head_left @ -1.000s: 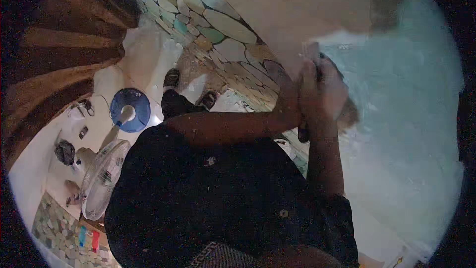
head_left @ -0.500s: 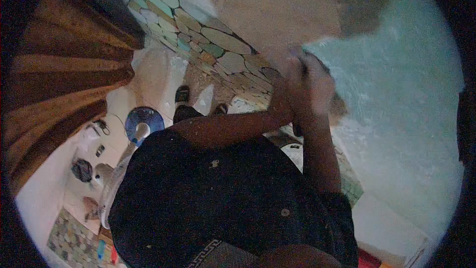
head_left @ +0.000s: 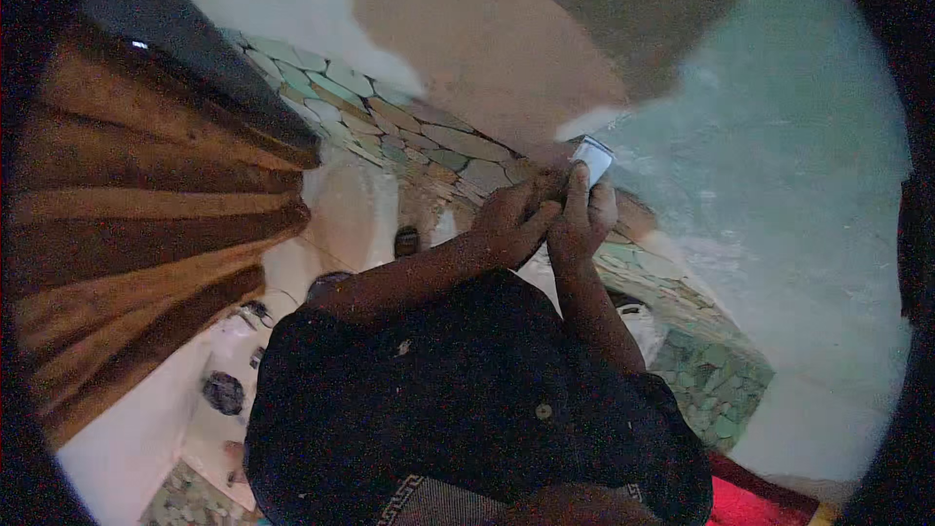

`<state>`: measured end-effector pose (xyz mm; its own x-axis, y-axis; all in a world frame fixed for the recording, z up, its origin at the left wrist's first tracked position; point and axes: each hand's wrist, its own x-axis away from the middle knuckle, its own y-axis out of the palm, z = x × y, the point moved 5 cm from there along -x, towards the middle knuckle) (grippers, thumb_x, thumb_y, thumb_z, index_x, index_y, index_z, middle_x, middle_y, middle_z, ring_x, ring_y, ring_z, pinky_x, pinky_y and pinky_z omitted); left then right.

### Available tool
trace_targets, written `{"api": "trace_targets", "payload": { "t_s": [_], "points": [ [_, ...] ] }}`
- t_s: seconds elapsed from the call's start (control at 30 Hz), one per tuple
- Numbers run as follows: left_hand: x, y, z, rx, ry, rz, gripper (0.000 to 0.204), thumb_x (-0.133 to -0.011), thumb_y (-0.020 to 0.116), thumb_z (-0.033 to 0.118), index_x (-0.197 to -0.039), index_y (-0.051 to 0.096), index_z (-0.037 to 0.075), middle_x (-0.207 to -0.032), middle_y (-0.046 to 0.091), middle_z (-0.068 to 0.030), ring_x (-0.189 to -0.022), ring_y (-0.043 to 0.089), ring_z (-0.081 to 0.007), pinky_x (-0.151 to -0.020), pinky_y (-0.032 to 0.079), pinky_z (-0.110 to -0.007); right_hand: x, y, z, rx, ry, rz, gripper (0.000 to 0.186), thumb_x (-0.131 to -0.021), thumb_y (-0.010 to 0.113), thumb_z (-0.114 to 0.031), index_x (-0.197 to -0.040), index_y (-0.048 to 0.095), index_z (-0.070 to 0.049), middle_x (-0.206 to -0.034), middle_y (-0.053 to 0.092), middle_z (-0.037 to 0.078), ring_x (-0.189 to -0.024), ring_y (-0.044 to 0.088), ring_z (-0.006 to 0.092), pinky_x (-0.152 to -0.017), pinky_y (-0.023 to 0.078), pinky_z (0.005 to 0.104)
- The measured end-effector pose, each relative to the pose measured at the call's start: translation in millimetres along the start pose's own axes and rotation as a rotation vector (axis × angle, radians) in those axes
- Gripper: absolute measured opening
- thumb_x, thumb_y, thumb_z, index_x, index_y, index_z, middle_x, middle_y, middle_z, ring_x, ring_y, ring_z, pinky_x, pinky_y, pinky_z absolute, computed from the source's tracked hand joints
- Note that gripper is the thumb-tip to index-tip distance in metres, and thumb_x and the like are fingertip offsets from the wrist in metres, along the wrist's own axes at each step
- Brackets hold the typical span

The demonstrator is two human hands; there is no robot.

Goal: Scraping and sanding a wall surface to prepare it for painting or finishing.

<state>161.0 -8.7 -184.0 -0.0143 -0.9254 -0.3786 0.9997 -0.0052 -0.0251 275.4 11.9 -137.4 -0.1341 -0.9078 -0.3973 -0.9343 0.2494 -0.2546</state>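
Plate (head_left: 593, 159), pale, was in front of the wall (head_left: 769, 214), clasped in the right hand (head_left: 582, 214), thumb over it. Left hand (head_left: 511, 222), partly curled, was also before the wall; its hold could not be told.

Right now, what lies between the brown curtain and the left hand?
In the head view, a dark shoe and pale floor show between the curtain and the left hand.

No words, labels, numbers or signs can be read. A tiny bright mark (head_left: 139, 45) on the dark surface (head_left: 195, 63) at upper left is too small to make out.
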Motion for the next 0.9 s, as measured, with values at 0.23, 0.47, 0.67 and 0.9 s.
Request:
{"api": "trace_targets", "payload": {
  "t_s": [0.23,0.47,0.67,0.9],
  "points": [
    [4.0,-18.7,-21.5,-0.075,-0.177,-0.274,0.046,-0.098,0.050,0.025,-0.137,0.046,-0.001,-0.096,0.070,-0.0215,-0.081,0.071,-0.0353,-0.073,0.054,-0.043,17.3,24.1,16.2,-0.177,0.068,0.083,0.025,-0.102,0.049,-0.020,-0.095,0.062,0.000,-0.084,0.066,0.010,-0.073,0.061,0.0177,-0.065,0.048,0.0324],
    [15.7,-17.1,-63.5,-0.057,-0.166,-0.306,0.041,-0.099,0.048,0.024,-0.132,0.049,-0.001,-0.105,0.066,-0.0263,-0.093,0.069,-0.0371,-0.080,0.054,-0.044,23.7,34.9,28.7,0.080,0.171,-0.005,0.020,-0.099,0.050,-0.017,-0.103,0.059,0.000,-0.084,0.065,0.014,-0.070,0.062,0.0274,-0.062,0.048,0.0356],
    [18.0,2.5,-71.2,-0.807,0.293,-0.192,0.038,-0.099,0.049,0.024,-0.125,0.055,-0.003,-0.104,0.066,-0.0267,-0.097,0.069,-0.0384,-0.083,0.054,-0.044,20.3,30.8,6.7,0.679,-0.496,0.209,0.024,-0.100,0.047,-0.016,-0.091,0.059,0.001,-0.068,0.059,0.016,-0.052,0.056,0.0317,-0.048,0.039,0.0411],
    [26.5,-1.2,-94.6,0.138,-0.286,-0.189,0.042,-0.098,0.050,0.022,-0.131,0.053,-0.002,-0.116,0.065,-0.0255,-0.104,0.067,-0.0379,-0.087,0.052,-0.044,14.4,22.4,25.3,0.108,0.035,0.093,0.024,-0.100,0.048,-0.016,-0.088,0.061,0.000,-0.067,0.061,0.016,-0.054,0.058,0.0323,-0.049,0.042,0.0407]
  ]
}}
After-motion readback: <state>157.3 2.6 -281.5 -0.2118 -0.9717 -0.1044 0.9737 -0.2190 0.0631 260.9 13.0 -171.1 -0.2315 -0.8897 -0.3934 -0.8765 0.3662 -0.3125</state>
